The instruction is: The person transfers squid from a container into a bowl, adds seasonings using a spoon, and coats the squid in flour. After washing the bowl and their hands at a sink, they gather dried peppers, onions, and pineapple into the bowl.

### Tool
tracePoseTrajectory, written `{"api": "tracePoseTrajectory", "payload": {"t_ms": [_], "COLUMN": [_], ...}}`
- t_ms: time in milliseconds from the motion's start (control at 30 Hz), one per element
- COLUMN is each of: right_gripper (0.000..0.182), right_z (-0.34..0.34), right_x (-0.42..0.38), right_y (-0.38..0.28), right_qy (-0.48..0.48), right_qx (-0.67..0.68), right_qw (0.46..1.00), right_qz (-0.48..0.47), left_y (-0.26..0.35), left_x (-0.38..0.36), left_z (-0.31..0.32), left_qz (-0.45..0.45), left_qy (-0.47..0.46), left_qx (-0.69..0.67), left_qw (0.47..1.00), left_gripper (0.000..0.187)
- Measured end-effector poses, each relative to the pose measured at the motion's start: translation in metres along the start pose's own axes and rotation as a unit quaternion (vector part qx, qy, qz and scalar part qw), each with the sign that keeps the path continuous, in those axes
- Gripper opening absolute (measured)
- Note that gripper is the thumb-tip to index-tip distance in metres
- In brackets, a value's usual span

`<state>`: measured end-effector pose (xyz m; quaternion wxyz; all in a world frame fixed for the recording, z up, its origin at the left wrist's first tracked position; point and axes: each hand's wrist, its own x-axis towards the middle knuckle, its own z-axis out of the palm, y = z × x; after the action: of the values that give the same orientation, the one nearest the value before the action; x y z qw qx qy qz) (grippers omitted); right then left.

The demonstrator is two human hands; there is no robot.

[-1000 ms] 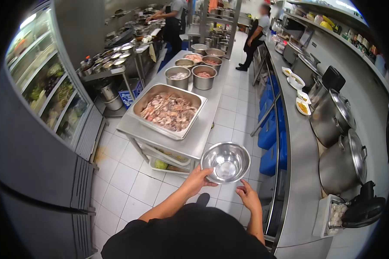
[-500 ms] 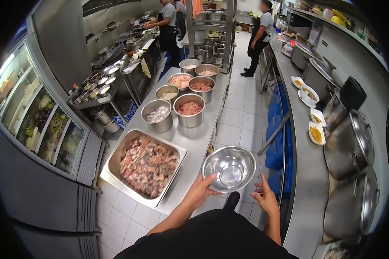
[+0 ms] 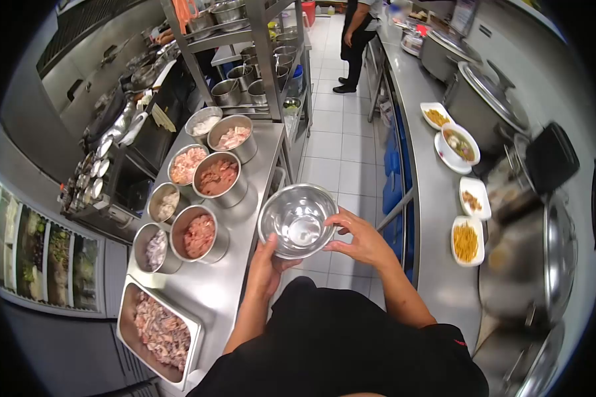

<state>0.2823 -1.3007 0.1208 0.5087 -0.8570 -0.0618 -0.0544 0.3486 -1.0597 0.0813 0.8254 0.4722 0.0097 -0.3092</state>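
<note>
A shiny steel mixing bowl (image 3: 299,225) is held out in front of my body, over the floor beside the left worktop. My left hand (image 3: 265,270) grips its near left side, thumb on the rim and fingers underneath. On the opposite side my right hand (image 3: 356,239) pinches the rim between thumb and fingers. Nothing shows inside the bowl. Close by on the left stand several steel pots of cut raw meat, among them a pot of pink meat (image 3: 199,236) and a pot of darker meat (image 3: 219,178). Nearer me lies a deep tray (image 3: 193,331) of chopped raw pieces.
A steel rack (image 3: 266,59) with pots rises beyond the worktop. Along the right counter (image 3: 437,291) are white dishes, a soup bowl (image 3: 458,145) and large lidded pots (image 3: 516,258). A person (image 3: 355,46) stands down the tiled aisle. A glass-fronted fridge (image 3: 43,258) is far left.
My right hand has closed on the bowl's rim; before, it was apart from it. The bowl has come up and left in view. My view has moved forward along the aisle.
</note>
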Motion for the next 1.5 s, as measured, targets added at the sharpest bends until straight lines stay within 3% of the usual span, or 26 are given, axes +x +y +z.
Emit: {"api": "tracePoseTrajectory", "payload": {"t_ms": [167,267,300,433,467,600,700,867,900,1000,1067,1133,1300,1367,1433,1500], "right_gripper": [0.033,0.03,0.03,0.037,0.03,0.034,0.033,0.035,0.035,0.035,0.037,0.039,0.037,0.032,0.03,0.035], "right_z": [-0.043,-0.077,-0.103,-0.185,-0.2,-0.256,-0.306,-0.392,-0.41,-0.465,-0.496,-0.517,-0.547,-0.541,-0.532,-0.528], "right_x": [0.109,0.158,0.182,0.252,0.269,0.328,0.379,0.471,0.493,0.569,0.634,0.705,0.894,0.958,1.003,1.044], "right_y": [0.069,0.116,0.125,0.156,0.167,0.216,0.254,0.345,0.358,0.396,0.413,0.446,0.457,0.46,0.442,0.432], "right_qy": [-0.006,-0.019,-0.025,-0.021,0.036,0.185,0.224,0.258,0.248,0.233,0.223,0.251,0.24,0.248,0.22,0.12], "right_qx": [-0.029,-0.001,-0.001,-0.158,-0.156,-0.06,-0.052,-0.076,-0.065,-0.083,-0.11,-0.138,-0.201,-0.155,-0.128,-0.085], "right_qw": [1.0,0.996,0.993,0.972,0.972,0.967,0.957,0.944,0.937,0.942,0.943,0.951,0.95,0.954,0.964,0.989], "right_qz": [-0.007,0.082,0.112,0.173,0.173,0.164,0.178,0.193,0.239,0.226,0.221,0.117,0.0,-0.067,-0.083,-0.031], "left_y": [0.015,0.032,0.044,0.093,0.1,0.122,0.124,0.126,0.133,0.15,0.158,0.17,0.191,0.201,0.22,0.248], "left_x": [0.104,0.164,0.195,0.3,0.329,0.422,0.49,0.603,0.621,0.682,0.713,0.743,0.839,0.882,0.905,0.948], "left_z": [0.007,0.023,0.033,0.06,0.068,0.118,0.144,0.193,0.205,0.237,0.242,0.244,0.243,0.245,0.26,0.262], "left_qz": [-0.021,0.002,0.025,0.008,0.006,0.01,-0.046,-0.076,-0.079,-0.061,-0.028,-0.005,0.019,0.027,0.03,0.05], "left_qy": [0.017,0.071,0.064,-0.041,-0.063,-0.143,-0.207,-0.199,-0.197,-0.199,-0.164,-0.13,-0.108,-0.107,-0.085,-0.086], "left_qx": [-0.039,0.142,0.209,0.23,0.231,0.284,0.351,0.39,0.391,0.379,0.319,0.316,0.265,0.255,0.251,0.255], "left_qw": [0.999,0.987,0.975,0.972,0.971,0.948,0.912,0.896,0.895,0.902,0.933,0.94,0.958,0.961,0.964,0.962], "left_gripper": [0.063,0.072,0.074,0.07,0.064,0.06,0.06,0.058,0.057,0.057,0.057,0.059,0.057,0.058,0.058,0.058]}}
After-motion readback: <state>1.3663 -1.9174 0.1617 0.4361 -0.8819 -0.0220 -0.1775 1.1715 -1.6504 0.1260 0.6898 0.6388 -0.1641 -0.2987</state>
